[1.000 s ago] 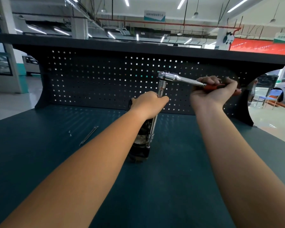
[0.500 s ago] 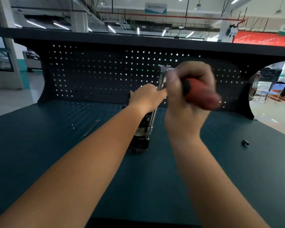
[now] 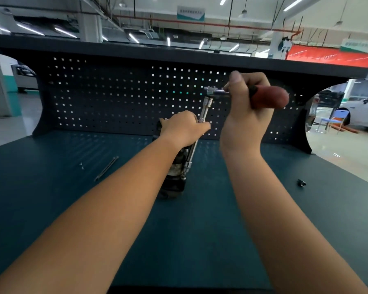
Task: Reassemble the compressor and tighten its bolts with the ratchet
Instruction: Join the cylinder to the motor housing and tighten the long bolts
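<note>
Compressor (image 3: 174, 174) stands on the bench (image 3: 51, 198), left hand (image 3: 183, 128) clasping its top, right hand (image 3: 245, 119) gripping the ratchet (image 3: 270, 99).

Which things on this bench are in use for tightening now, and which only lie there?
In use: compressor, ratchet, extension bar, left hand around the bar, right hand gripping the ratchet.
Lying about: long thin rod, tiny bits beside it, small black part.
</note>
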Demonstrator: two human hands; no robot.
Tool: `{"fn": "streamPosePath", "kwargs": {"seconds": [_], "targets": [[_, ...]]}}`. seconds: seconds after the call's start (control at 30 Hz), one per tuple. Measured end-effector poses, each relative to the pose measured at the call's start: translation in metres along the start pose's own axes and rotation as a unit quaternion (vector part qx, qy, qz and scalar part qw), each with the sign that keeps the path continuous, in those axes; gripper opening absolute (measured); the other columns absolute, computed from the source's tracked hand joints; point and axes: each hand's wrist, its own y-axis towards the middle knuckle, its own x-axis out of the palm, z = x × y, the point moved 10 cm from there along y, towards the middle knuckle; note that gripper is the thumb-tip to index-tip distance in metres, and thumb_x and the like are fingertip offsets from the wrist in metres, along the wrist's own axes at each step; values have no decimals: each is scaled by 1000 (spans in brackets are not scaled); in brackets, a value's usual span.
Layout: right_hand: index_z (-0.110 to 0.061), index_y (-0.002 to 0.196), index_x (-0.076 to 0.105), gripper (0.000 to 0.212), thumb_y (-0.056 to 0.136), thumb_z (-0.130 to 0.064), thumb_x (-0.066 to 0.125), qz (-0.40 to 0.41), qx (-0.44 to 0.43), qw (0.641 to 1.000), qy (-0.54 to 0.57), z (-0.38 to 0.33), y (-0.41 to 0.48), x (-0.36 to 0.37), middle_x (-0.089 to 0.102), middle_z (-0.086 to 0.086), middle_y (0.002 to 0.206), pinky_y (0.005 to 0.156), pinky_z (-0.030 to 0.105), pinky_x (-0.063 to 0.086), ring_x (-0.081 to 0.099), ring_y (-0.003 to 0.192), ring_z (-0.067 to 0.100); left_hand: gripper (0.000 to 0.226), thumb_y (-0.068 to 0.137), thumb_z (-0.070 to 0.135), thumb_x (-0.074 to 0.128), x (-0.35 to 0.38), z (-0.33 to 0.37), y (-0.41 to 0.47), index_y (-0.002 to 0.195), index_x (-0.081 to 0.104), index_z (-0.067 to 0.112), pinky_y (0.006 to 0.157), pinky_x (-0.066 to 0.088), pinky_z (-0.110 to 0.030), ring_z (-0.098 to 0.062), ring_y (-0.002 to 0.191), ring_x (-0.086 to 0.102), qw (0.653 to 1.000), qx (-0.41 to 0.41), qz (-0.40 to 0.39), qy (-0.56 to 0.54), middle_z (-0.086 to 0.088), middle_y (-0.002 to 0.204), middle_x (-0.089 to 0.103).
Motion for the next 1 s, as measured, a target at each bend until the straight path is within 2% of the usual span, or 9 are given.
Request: {"fn": "streamPosePath", "kwargs": {"seconds": [0.1, 0.2, 0.33, 0.43, 0.5, 0.6, 0.77, 0.87, 1.0], "targets": [[-26, 55, 55, 16, 67, -21, 63, -11, 26, 998, 62, 8, 7, -2, 49, -9, 57, 63, 18, 40, 47, 57, 6, 42, 94, 40, 37, 0, 4, -1, 59, 38, 17, 108, 15, -57, -17, 65, 51, 1000, 7, -8, 24, 2, 58, 47], [-23, 49, 57, 12, 60, -20, 59, -10, 47, 982, 185, 15, 22, -11, 49, -7, 51, 62, 23, 41, 46, 53, 11, 41, 95, 35, 31, 2, 4, 0, 60, 38, 16, 110, 13, -59, -17, 67, 49, 999, 22, -17, 25, 1, 61, 47], [-15, 47, 51, 20, 66, -18, 51, 89, 170, 914, 358, 60, 36, -46, 39, -2, 48, 60, 26, 40, 40, 44, 15, 38, 94, 31, 31, 3, 1, 1, 63, 40, 11, 113, 11, -57, -20, 67, 50, 999, 7, -31, -17, -1, 61, 45], [-11, 42, 45, 28, 67, -22, 46, 203, 268, 823, 458, 107, 28, -65, 35, -3, 45, 62, 25, 38, 37, 37, 13, 39, 94, 33, 32, 2, 1, -2, 61, 38, 12, 113, 10, -57, -19, 65, 48, 999, -1, -34, -27, 0, 59, 44], [-11, 42, 40, 26, 66, -21, 45, 248, 281, 806, 458, 120, 25, -72, 34, -4, 44, 61, 24, 37, 36, 36, 12, 41, 95, 34, 32, 3, 3, -4, 58, 34, 14, 113, 11, -57, -19, 63, 47, 999, 0, -37, -24, 0, 58, 42], [-13, 46, 41, 21, 65, -21, 47, 240, 262, 830, 429, 108, 28, -71, 35, -4, 46, 59, 25, 38, 37, 37, 13, 41, 95, 35, 32, 1, 3, -4, 59, 35, 13, 111, 17, -54, -18, 62, 46, 999, -8, -29, -36, 1, 59, 42], [-12, 62, 45, 17, 78, -16, 50, 117, 161, 922, 332, 52, 16, -46, 42, -1, 53, 67, 28, 44, 46, 50, 15, 32, 91, 37, 38, -3, -6, 0, 70, 48, 14, 75, 38, -40, -18, 60, 43, 997, -16, -7, -75, 0, 61, 45], [-10, 65, 46, 14, 75, -13, 55, 71, 87, 960, 257, 25, -2, -27, 49, -2, 55, 66, 25, 48, 49, 55, 14, 39, 90, 46, 42, -5, -11, -2, 68, 52, 15, 97, 38, -52, -14, 56, 45, 996, -17, -15, -84, 6, 54, 45], [-21, 58, 57, 10, 67, -21, 59, 43, 8, 981, 187, 4, -14, -9, 54, -5, 56, 67, 25, 45, 51, 59, 14, 45, 89, 52, 46, -9, -15, -4, 66, 53, 14, 99, 40, -54, -16, 59, 51, 997, -26, -9, -72, 5, 56, 50]]}}
